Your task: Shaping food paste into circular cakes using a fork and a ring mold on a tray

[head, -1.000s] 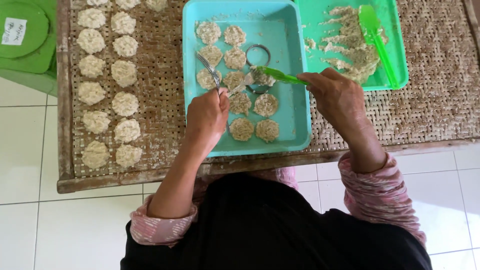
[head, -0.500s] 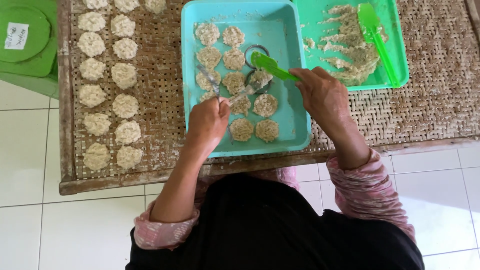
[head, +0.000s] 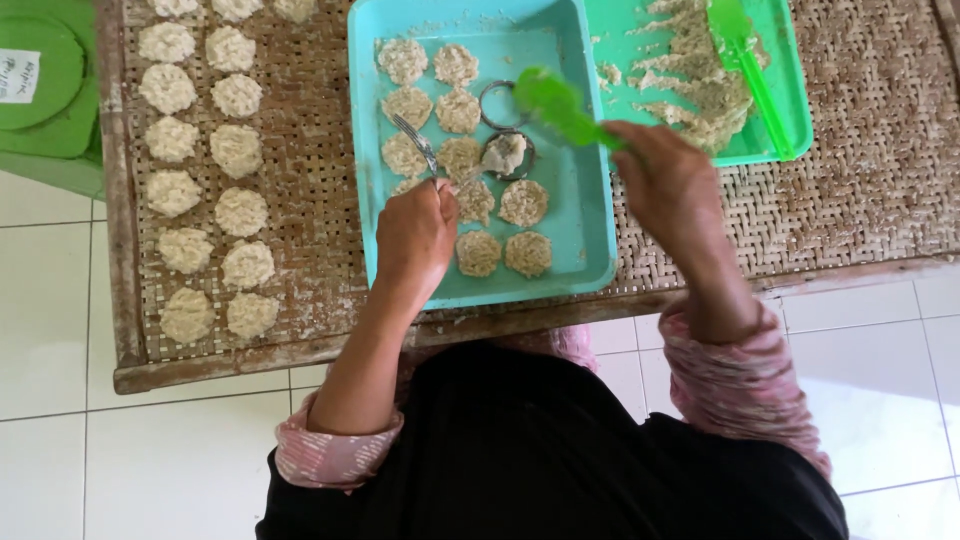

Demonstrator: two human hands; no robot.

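Observation:
My left hand (head: 415,238) grips a metal fork (head: 417,143) whose tines point up over the turquoise tray (head: 585,235). Several flat round rice cakes (head: 503,250) lie in that tray. Two metal ring moulds sit among them: one empty ring (head: 498,104) and one ring (head: 507,154) with some mix inside. My right hand (head: 668,188) holds a green plastic spoon (head: 558,104), its bowl hovering just above the two rings.
A green tray (head: 788,118) at the upper right holds loose rice mix and a second green spoon (head: 748,68). Several finished cakes (head: 210,170) lie in two columns on the woven bamboo mat (head: 310,200). Green lids (head: 40,85) sit at far left. White floor tiles below.
My right hand has swung the green spoon up and left, from low over the cakes to above the ring moulds. My left hand has raised the fork's tines into view.

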